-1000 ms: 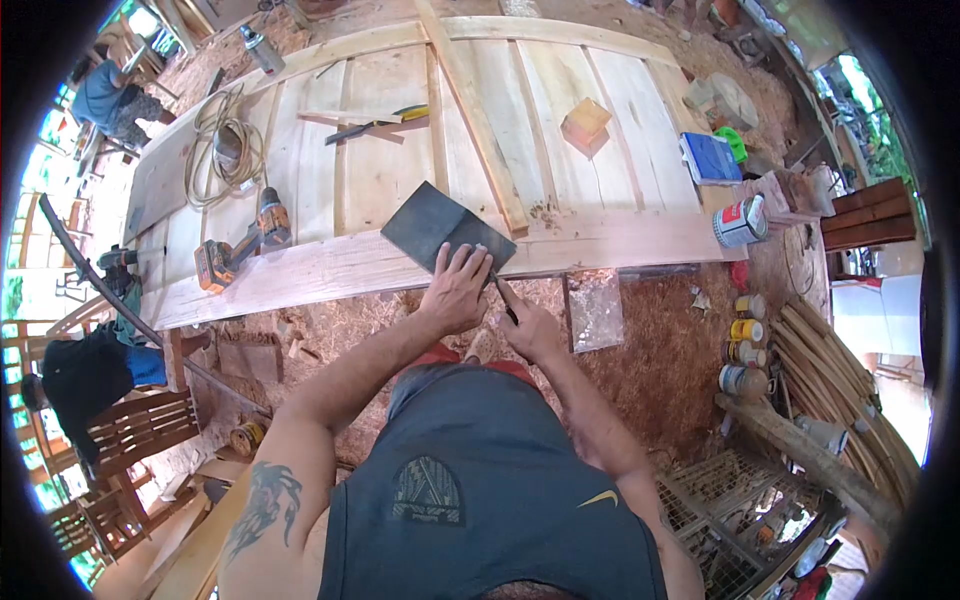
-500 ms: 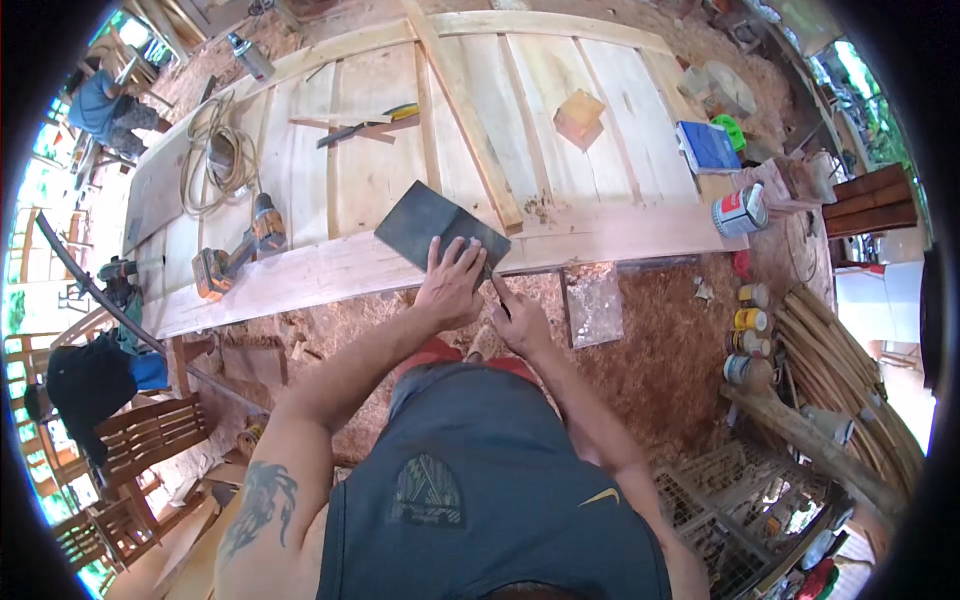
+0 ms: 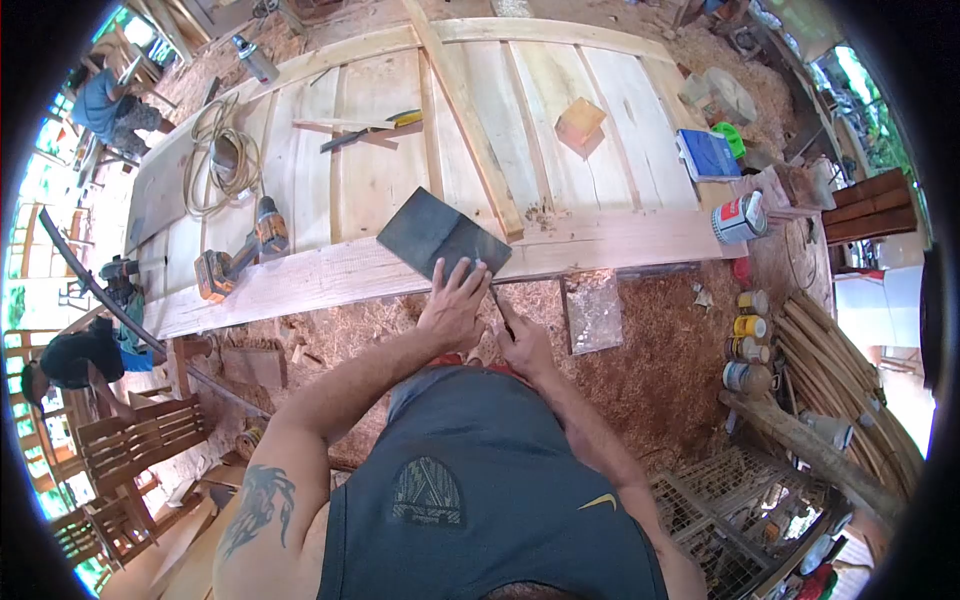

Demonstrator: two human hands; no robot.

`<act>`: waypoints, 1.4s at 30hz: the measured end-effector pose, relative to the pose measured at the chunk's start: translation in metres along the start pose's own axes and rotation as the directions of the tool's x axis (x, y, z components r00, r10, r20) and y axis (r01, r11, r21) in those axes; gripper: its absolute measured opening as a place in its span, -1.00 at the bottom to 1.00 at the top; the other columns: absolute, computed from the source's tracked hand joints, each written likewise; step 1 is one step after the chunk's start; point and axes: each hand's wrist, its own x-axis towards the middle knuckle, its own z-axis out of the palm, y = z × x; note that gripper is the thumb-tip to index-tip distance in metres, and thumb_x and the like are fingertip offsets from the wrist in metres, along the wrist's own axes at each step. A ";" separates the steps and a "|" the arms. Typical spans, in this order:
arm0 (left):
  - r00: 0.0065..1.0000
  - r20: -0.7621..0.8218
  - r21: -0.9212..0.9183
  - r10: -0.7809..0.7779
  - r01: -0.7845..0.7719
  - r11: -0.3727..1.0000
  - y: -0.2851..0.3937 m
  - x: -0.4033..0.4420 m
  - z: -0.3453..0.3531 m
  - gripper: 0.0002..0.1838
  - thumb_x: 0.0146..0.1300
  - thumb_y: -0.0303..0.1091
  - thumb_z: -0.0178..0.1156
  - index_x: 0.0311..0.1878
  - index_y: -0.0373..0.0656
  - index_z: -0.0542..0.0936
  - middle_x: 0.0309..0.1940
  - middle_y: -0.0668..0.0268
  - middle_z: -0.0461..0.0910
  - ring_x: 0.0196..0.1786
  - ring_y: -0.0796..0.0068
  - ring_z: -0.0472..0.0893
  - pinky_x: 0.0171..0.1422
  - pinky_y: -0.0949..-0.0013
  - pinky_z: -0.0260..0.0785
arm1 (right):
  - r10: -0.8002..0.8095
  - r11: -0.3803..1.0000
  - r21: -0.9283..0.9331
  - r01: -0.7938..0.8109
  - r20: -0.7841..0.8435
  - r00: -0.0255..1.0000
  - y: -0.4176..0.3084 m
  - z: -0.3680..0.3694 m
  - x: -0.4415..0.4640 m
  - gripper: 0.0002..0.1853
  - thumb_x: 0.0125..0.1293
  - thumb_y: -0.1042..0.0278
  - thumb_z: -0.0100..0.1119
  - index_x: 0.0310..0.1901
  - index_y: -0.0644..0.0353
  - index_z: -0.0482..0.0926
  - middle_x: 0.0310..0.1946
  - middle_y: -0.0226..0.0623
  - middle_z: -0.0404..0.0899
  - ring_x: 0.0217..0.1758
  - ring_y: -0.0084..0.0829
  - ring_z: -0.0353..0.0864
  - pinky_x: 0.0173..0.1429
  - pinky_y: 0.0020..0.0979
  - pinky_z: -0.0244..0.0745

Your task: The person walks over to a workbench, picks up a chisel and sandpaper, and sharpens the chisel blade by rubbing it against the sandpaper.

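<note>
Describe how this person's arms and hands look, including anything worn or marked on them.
The left arm and right arm have no sleeves, as the dark blue-grey top is sleeveless. A dark, curling tattoo marks the left upper arm; none is visible on the right. The fingers wear no gloves, and neither wrist shows a watch.

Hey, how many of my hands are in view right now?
2: the left hand lies spread on the dark sheet; the right hand grips a slim dark tool near the sheet's lower corner.
</note>
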 end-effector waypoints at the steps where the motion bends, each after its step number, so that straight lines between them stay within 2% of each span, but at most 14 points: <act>1: 1.000 -0.016 0.018 -0.003 0.003 1.000 -0.004 0.006 -0.001 -0.08 0.19 -0.03 0.23 0.58 -0.34 0.35 0.62 0.02 0.27 0.69 -0.17 0.13 0.74 -0.50 -0.27 | -0.014 1.000 -0.021 0.013 -0.010 1.000 0.001 0.000 0.007 -0.32 0.47 0.09 0.22 0.60 -0.15 0.39 -0.29 0.19 0.67 -0.21 0.24 0.73 -0.07 0.13 0.64; 5: 1.000 -0.016 0.050 -0.017 0.018 0.999 -0.010 0.017 -0.002 -0.08 0.19 -0.05 0.22 0.60 -0.33 0.32 0.62 0.01 0.26 0.70 -0.18 0.11 0.74 -0.50 -0.28 | -0.014 1.000 -0.021 0.013 -0.041 0.999 0.001 0.000 0.032 -0.30 0.47 0.06 0.22 0.63 -0.21 0.35 -0.29 0.21 0.67 -0.19 0.25 0.74 -0.04 0.14 0.66; 8: 1.000 0.016 0.028 -0.014 0.014 1.000 -0.004 0.011 -0.004 -0.08 0.20 -0.06 0.22 0.60 -0.33 0.31 0.63 0.01 0.25 0.71 -0.19 0.09 0.74 -0.51 -0.29 | -0.004 0.997 -0.071 0.002 -0.021 1.000 -0.001 0.002 0.004 -0.29 0.45 0.08 0.28 0.60 -0.09 0.39 -0.30 0.22 0.66 -0.19 0.26 0.72 -0.05 0.13 0.62; 11: 1.000 0.026 0.011 -0.007 0.007 1.000 -0.003 0.004 -0.003 -0.08 0.20 -0.07 0.22 0.61 -0.32 0.31 0.64 0.01 0.24 0.72 -0.19 0.08 0.75 -0.50 -0.30 | 0.017 0.999 -0.047 -0.017 -0.003 1.000 0.002 0.001 0.006 -0.30 0.46 0.07 0.22 0.62 -0.23 0.36 -0.28 0.26 0.66 -0.19 0.26 0.72 -0.02 0.13 0.66; 16: 0.999 -0.006 0.010 -0.041 0.041 0.999 -0.013 0.030 -0.004 -0.05 0.18 -0.08 0.24 0.63 -0.31 0.29 0.65 0.00 0.23 0.72 -0.19 0.08 0.75 -0.49 -0.32 | -0.017 1.000 -0.014 0.016 -0.048 0.999 0.002 0.002 0.039 -0.30 0.47 0.09 0.21 0.63 -0.21 0.34 -0.33 0.25 0.67 -0.22 0.27 0.72 -0.06 0.15 0.64; 18: 0.999 0.047 0.031 -0.022 0.020 0.999 -0.004 0.013 -0.004 -0.04 0.14 -0.08 0.26 0.62 -0.31 0.31 0.64 0.00 0.23 0.71 -0.19 0.10 0.75 -0.49 -0.32 | -0.010 0.999 -0.032 0.010 -0.022 1.000 -0.001 0.003 0.010 -0.31 0.47 0.11 0.22 0.61 -0.09 0.38 -0.32 0.24 0.68 -0.21 0.25 0.73 -0.07 0.12 0.62; 20: 1.000 0.011 0.019 0.002 -0.002 1.000 -0.001 0.000 0.005 -0.03 0.13 -0.08 0.27 0.61 -0.32 0.31 0.64 0.00 0.23 0.71 -0.19 0.10 0.75 -0.49 -0.33 | 0.048 0.998 -0.043 -0.046 0.046 0.998 -0.011 -0.003 -0.005 -0.32 0.47 0.13 0.22 0.60 -0.04 0.40 -0.35 0.22 0.67 -0.23 0.22 0.72 -0.08 0.11 0.62; 25: 0.998 -0.051 -0.014 -0.033 0.033 0.999 -0.019 0.036 -0.003 -0.02 0.14 -0.05 0.26 0.62 -0.34 0.30 0.64 -0.01 0.23 0.71 -0.20 0.10 0.75 -0.50 -0.33 | -0.045 0.997 -0.059 0.041 -0.075 0.996 0.001 0.005 0.034 -0.30 0.46 0.13 0.22 0.61 -0.03 0.38 -0.35 0.22 0.66 -0.25 0.25 0.71 -0.08 0.14 0.61; 28: 0.998 0.056 0.003 -0.040 0.040 0.999 -0.012 0.023 -0.011 -0.05 0.19 -0.05 0.21 0.63 -0.31 0.27 0.67 0.01 0.20 0.72 -0.18 0.08 0.76 -0.48 -0.32 | -0.073 0.995 -0.079 0.067 -0.077 0.994 0.000 0.009 0.028 -0.32 0.47 0.10 0.20 0.60 -0.01 0.39 -0.33 0.23 0.67 -0.23 0.27 0.71 -0.09 0.15 0.60; 29: 0.994 0.098 -0.006 -0.047 0.048 0.999 -0.007 0.012 -0.011 -0.06 0.20 -0.07 0.20 0.64 -0.30 0.27 0.68 0.01 0.19 0.73 -0.17 0.07 0.76 -0.47 -0.32 | -0.056 0.997 -0.059 0.052 -0.058 0.997 -0.005 0.005 0.017 -0.32 0.47 0.10 0.20 0.60 -0.01 0.39 -0.33 0.23 0.67 -0.23 0.27 0.71 -0.09 0.15 0.60; 31: 0.998 0.054 -0.027 -0.029 0.030 0.999 -0.005 0.000 -0.006 -0.07 0.21 -0.05 0.18 0.63 -0.32 0.28 0.68 -0.01 0.18 0.72 -0.19 0.08 0.75 -0.48 -0.30 | -0.013 1.000 -0.009 0.013 -0.008 1.000 -0.011 0.004 -0.001 -0.32 0.48 0.10 0.19 0.60 0.00 0.39 -0.34 0.23 0.66 -0.22 0.27 0.71 -0.09 0.15 0.60; 37: 0.999 0.002 -0.025 -0.038 0.038 0.999 -0.021 0.034 -0.011 -0.02 0.23 0.02 0.22 0.63 -0.36 0.26 0.67 -0.06 0.18 0.72 -0.24 0.07 0.75 -0.50 -0.30 | -0.022 0.998 -0.067 0.021 -0.026 0.999 -0.002 0.002 0.045 -0.33 0.51 0.07 0.16 0.62 -0.12 0.36 -0.29 0.17 0.67 -0.18 0.22 0.72 -0.02 0.15 0.65; 40: 0.996 0.087 0.001 -0.016 0.016 1.000 -0.004 0.007 -0.015 -0.03 0.24 0.02 0.22 0.62 -0.36 0.27 0.66 -0.05 0.20 0.72 -0.23 0.07 0.74 -0.51 -0.30 | -0.003 0.993 -0.117 0.007 0.036 0.999 -0.010 0.002 0.013 -0.33 0.51 0.07 0.16 0.62 -0.08 0.36 -0.28 0.16 0.68 -0.17 0.22 0.72 -0.01 0.14 0.65; 42: 0.999 0.046 0.003 -0.016 0.015 1.000 -0.004 0.000 -0.008 -0.05 0.24 0.02 0.23 0.61 -0.37 0.29 0.66 -0.05 0.21 0.72 -0.23 0.08 0.74 -0.51 -0.30 | -0.019 0.996 -0.092 0.022 0.037 0.999 -0.007 0.002 0.010 -0.33 0.52 0.06 0.15 0.62 -0.06 0.36 -0.26 0.19 0.68 -0.16 0.23 0.72 -0.01 0.14 0.65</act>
